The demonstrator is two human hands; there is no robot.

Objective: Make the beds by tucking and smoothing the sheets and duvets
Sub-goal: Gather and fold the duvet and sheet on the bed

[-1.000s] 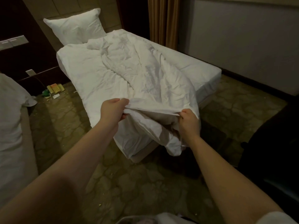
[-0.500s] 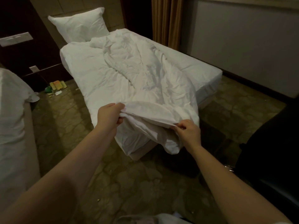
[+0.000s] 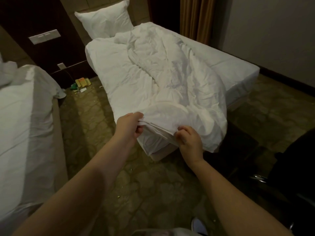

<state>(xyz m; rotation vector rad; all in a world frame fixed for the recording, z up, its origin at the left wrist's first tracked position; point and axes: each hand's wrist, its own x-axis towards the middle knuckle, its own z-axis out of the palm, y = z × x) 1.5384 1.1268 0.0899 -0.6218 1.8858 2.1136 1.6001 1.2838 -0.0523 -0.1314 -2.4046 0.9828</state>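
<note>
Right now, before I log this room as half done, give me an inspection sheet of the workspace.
Surface: bed, sheet bare along its right side.
Job's things: duvet bunched and creased down the middle, near end hanging over the foot; pillow propped at the head.
Clutter: yellow and green litter on the floor beside the bed; crumbs scattered too.
Grippers: left hand and right hand both pinch the duvet's near edge.
Cables: what looks like a dark cord below the wall socket.
Surroundings: second bed at left, curtain, dark furniture at right.
</note>
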